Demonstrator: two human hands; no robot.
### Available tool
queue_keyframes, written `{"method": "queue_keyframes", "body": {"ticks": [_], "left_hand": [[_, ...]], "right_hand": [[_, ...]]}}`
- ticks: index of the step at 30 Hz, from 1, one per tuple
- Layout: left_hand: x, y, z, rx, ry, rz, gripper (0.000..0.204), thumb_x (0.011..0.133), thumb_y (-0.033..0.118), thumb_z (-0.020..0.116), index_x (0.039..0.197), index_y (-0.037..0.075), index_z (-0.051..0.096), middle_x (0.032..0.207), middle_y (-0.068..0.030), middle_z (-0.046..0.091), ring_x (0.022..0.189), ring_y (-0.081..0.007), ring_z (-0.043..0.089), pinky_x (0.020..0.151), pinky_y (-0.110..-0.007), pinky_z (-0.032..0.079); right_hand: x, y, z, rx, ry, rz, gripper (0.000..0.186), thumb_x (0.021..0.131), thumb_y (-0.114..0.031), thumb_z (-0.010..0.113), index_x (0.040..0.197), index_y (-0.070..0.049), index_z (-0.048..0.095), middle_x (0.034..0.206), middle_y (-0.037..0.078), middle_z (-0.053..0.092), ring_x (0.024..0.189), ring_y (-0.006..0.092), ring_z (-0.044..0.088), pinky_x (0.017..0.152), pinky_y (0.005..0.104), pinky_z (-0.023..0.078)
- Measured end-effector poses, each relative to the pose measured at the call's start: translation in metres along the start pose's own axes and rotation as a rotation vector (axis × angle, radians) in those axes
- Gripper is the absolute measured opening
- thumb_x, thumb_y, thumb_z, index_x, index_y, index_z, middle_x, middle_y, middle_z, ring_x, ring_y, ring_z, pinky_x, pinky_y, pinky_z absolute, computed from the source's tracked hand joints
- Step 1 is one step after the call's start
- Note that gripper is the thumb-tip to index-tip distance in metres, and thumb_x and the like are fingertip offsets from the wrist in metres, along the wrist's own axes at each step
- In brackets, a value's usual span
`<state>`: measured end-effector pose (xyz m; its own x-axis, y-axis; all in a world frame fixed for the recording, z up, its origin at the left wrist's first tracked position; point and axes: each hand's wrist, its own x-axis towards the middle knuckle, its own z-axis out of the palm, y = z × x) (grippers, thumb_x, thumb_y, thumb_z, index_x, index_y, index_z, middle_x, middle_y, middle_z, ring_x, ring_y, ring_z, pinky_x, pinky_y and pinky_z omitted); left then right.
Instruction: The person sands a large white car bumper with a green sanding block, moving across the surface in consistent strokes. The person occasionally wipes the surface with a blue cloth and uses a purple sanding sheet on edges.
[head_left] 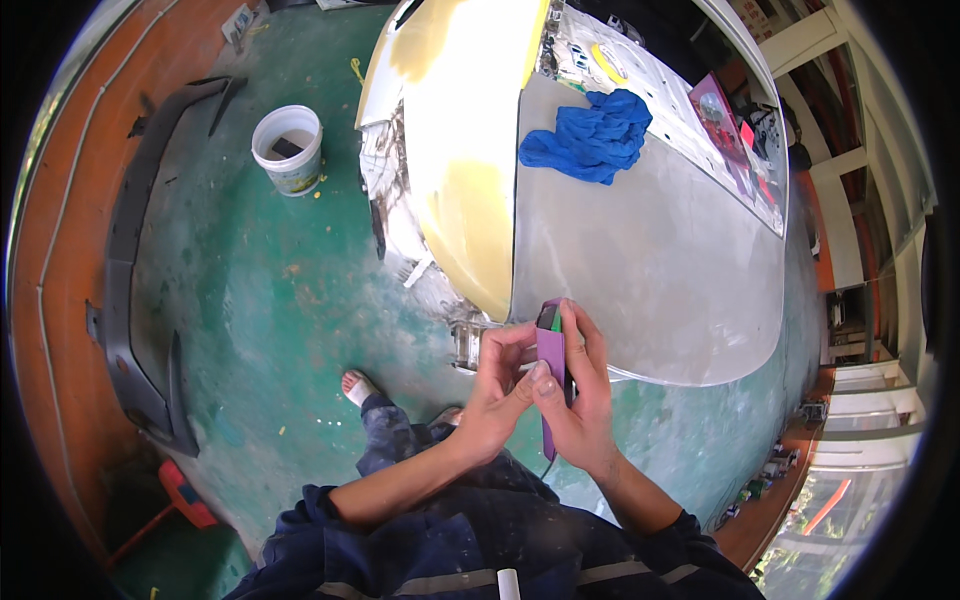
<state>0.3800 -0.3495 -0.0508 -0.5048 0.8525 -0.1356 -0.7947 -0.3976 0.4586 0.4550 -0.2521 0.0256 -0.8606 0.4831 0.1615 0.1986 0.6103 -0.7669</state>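
Note:
Both hands are raised in front of my body, closed around a narrow sanding block (551,318), black and green, with a purple strip of sandpaper (550,352) along it. My left hand (497,385) pinches the strip from the left side. On the other side, my right hand (580,385) wraps the block, thumb against the strip and fingers along its far end. The two thumbs meet near the middle. Just beyond my hands lies a grey car hood (650,260), beside a yellow and white fender (460,190). A crumpled blue cloth (590,138) rests on the hood.
A white bucket (287,150) with a dark block inside stands on the green floor (270,310). Along the orange wall at left leans a dark bumper (125,270). A red dustpan (185,495) sits lower left. The car's front end beside the fender is exposed.

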Motion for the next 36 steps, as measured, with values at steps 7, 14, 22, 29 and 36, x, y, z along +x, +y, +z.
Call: {"method": "queue_keyframes", "body": {"ticks": [7,14,22,29,36], "left_hand": [[0.012,0.021,-0.041,0.287,0.202,0.094,0.040,0.108,0.012,0.067,0.145,0.005,0.053,0.149,-0.0119,0.060,0.130,-0.0213,0.061,0.110,-0.041,0.050],[0.032,0.013,-0.072,0.040,0.287,0.040,0.047,0.113,0.020,0.056,0.156,0.001,0.051,0.157,-0.0148,0.056,0.138,-0.0278,0.060,0.117,-0.045,0.047],[0.040,0.011,-0.073,-0.012,0.323,0.017,0.046,0.114,0.017,0.055,0.155,-0.003,0.050,0.151,-0.0161,0.061,0.137,-0.0271,0.061,0.116,-0.044,0.050],[0.042,0.002,-0.065,-0.006,0.290,0.083,0.053,0.114,0.016,0.057,0.162,-0.004,0.044,0.155,-0.0139,0.059,0.137,-0.0242,0.061,0.115,-0.042,0.051],[0.033,0.009,-0.073,0.012,0.270,0.045,0.056,0.114,0.017,0.057,0.164,-0.003,0.042,0.162,-0.0121,0.055,0.141,-0.0212,0.058,0.117,-0.040,0.049]], "right_hand": [[0.066,0.016,-0.007,-0.402,-0.148,-0.243,0.064,0.096,-0.016,0.077,0.155,-0.003,0.058,0.152,0.025,0.048,0.126,0.0449,0.055,0.105,0.0502,0.050],[0.092,0.043,0.008,-0.819,-0.209,-0.501,0.053,0.096,-0.022,0.074,0.147,-0.015,0.068,0.153,0.026,0.052,0.120,0.0416,0.056,0.099,0.0484,0.051],[0.181,0.036,0.038,-0.850,-0.122,-0.586,0.046,0.097,-0.026,0.073,0.140,-0.012,0.072,0.150,0.021,0.058,0.115,0.0354,0.059,0.090,0.0478,0.049],[0.120,0.030,0.015,-0.840,-0.310,-0.630,0.046,0.092,-0.024,0.075,0.136,-0.010,0.074,0.147,0.019,0.061,0.106,0.0345,0.058,0.089,0.0458,0.048],[0.149,0.025,0.036,-0.849,-0.372,-0.666,0.045,0.093,-0.023,0.073,0.137,-0.011,0.074,0.148,0.021,0.061,0.100,0.0341,0.058,0.087,0.0457,0.049]]}}
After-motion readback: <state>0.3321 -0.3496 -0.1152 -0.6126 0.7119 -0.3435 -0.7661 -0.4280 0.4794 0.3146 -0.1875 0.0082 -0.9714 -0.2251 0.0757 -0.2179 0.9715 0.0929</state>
